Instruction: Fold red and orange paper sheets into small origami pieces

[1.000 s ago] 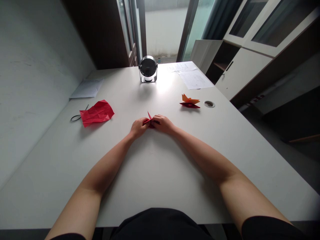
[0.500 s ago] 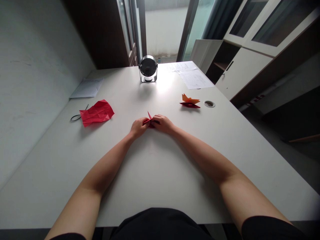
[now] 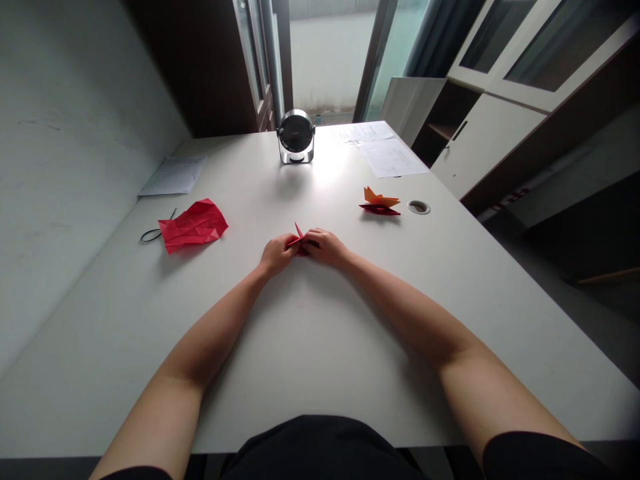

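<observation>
Near the middle of the surface (image 3: 310, 333), somewhat toward its far edge, a red folded paper (image 3: 299, 241) is held between the left hand (image 3: 277, 255) and the right hand (image 3: 326, 248). Both hands rest low on the surface with their fingertips meeting over the paper. The left fingers (image 3: 287, 245) are closed on its left end and the right fingers (image 3: 313, 238) on its right end, with no gap visible in either pinch. Most of the paper is hidden under the fingers. What shows suggests a long axis running left to right, parallel to the near edge, with the left and right fingers at opposite ends of that axis. One sharp tip rises from the middle and points toward the far edge. Neither hand is clearly nearer: the paper lies directly between the two and touches both.

Toward the left edge lies a creased red sheet (image 3: 193, 225), opened out, with a black loop (image 3: 151, 234) just beside it. Toward the right edge, well apart from the hands, sit two folded pieces (image 3: 380, 203), orange over dark red, near a round cable hole (image 3: 419, 208). At the far edge stands a small desk fan (image 3: 296, 137), and white sheets (image 3: 387, 157) lie in the far right corner.
</observation>
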`<state>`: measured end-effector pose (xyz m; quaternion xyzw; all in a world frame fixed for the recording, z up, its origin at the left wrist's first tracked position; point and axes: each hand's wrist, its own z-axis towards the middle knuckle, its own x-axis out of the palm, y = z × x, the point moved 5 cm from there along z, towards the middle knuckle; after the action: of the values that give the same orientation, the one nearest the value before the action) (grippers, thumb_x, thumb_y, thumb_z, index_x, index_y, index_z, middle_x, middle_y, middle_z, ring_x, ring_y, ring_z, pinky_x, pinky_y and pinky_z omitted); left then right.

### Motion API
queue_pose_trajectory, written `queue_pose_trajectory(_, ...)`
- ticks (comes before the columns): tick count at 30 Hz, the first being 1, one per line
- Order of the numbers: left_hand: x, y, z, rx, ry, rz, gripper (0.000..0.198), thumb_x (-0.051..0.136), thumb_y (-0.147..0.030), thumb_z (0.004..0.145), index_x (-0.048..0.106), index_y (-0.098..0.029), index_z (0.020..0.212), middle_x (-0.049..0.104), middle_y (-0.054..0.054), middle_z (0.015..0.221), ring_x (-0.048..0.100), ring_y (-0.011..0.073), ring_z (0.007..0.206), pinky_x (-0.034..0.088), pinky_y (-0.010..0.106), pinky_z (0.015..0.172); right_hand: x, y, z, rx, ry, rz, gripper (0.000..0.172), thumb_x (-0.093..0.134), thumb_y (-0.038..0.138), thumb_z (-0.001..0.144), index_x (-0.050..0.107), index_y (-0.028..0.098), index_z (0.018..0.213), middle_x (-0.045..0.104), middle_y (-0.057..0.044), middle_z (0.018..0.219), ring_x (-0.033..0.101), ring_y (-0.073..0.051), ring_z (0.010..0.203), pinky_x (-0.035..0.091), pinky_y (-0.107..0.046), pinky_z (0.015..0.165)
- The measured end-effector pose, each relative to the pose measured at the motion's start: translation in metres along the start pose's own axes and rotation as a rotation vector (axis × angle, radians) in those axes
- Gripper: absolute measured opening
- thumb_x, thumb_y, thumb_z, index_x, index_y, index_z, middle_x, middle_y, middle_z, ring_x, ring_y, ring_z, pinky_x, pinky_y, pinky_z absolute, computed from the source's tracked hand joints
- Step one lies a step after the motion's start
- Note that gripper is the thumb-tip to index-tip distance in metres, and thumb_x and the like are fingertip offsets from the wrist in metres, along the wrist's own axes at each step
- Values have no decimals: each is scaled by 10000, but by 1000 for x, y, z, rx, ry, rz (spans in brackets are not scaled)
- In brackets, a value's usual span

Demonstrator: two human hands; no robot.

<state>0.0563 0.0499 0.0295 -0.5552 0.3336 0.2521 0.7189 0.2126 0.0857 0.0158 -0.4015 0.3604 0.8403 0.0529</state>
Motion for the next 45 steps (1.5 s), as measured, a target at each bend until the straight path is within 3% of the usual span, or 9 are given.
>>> queue_pose_trajectory(45,-1,-3,-1,-8,11,7,249,479,-317,915,712,-231,934,749,27,906,636,192,804,451,270,718,-1,2,1,-2,1,0,127,568,193,907,685,217,862,660,-47,882,582,-198,889,448,-297,814)
